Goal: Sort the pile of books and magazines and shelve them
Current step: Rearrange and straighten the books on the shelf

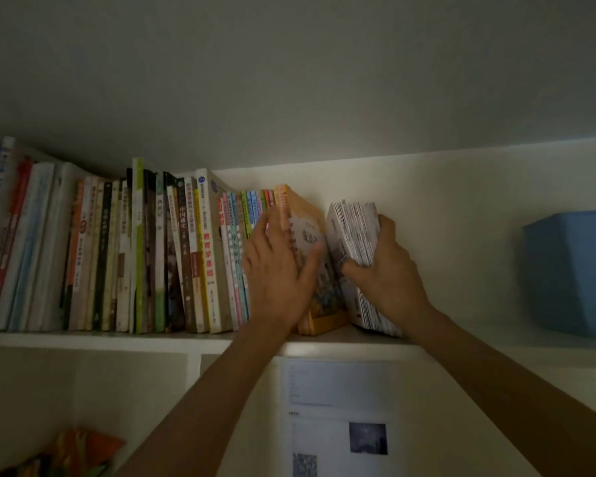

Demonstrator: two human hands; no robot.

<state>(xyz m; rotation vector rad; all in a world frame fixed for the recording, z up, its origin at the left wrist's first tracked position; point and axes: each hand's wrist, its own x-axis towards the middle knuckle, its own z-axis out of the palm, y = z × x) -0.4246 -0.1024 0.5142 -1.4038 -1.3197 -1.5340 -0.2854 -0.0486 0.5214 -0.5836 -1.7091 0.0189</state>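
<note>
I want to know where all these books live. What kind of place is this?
Probably a home or study room with a built-in white bookshelf. A long row of books stands on it, a blue bin sits at its right end, and printed papers are stuck up below it.

Blue bin [572,270] cut off rightward

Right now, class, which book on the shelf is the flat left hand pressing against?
The orange-spined book at the row's right end. It leans left under the left hand; the thin pastel books sit behind that hand.
</note>
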